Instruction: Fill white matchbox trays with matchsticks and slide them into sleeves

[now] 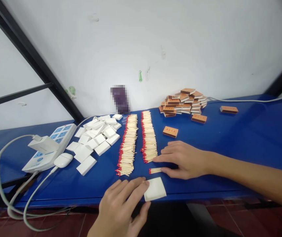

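Your left hand (119,201) pinches a white tray (156,189) by its left side, seemingly to steady it. Your right hand (183,160), thumb and forefinger parted, shows no firm grip; its thumb touches a few matches (155,171), apparently separating them from the match row (149,138) at your forefinger.

Pale red-headed matches (150,138), cream-white tray (156,189), plain white boxes (102,148), orange matchbox (170,131) with red lettering, blue tabletop (210,135)
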Available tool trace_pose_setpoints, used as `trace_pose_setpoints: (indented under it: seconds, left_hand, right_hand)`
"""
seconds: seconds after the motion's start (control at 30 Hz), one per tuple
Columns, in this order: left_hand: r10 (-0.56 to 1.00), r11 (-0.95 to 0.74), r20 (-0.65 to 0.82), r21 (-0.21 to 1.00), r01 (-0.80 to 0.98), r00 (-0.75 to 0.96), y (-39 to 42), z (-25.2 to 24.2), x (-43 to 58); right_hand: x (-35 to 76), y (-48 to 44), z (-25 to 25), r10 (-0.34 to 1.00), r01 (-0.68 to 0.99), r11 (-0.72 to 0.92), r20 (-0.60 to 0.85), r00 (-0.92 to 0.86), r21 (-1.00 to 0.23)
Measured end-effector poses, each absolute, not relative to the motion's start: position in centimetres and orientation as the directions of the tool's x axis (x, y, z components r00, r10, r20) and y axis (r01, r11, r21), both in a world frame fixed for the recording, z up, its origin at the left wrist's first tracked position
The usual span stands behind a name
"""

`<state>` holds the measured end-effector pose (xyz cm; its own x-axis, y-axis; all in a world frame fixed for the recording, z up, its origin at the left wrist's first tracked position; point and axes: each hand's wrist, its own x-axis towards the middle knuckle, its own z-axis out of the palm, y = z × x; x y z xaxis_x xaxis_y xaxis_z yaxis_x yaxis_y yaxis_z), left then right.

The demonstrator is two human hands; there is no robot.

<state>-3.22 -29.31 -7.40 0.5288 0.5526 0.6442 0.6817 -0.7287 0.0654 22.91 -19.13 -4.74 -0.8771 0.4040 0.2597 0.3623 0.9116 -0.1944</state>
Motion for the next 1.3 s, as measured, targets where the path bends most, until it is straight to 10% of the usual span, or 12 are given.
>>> trace_pose_setpoints:
  seconds: [0.3, 1.3]
  left_hand:
    - [0.552, -0.725, 0.642, 0.055, 0.687, 0.532, -29.38, -7.37, -3.38]
    - [0.543, -0.715, 0.65, 0.027, 0.698, 0.532, -29.31, -7.8, -3.37]
  right_hand:
    - [22.87, -19.14, -4.29, 0.452, 0.37, 0.854, 0.171, -0.875, -0.367]
    - [23.0, -18.79, -4.67, 0.399, 0.314, 0.893, 0.242, -0.884, -0.323]
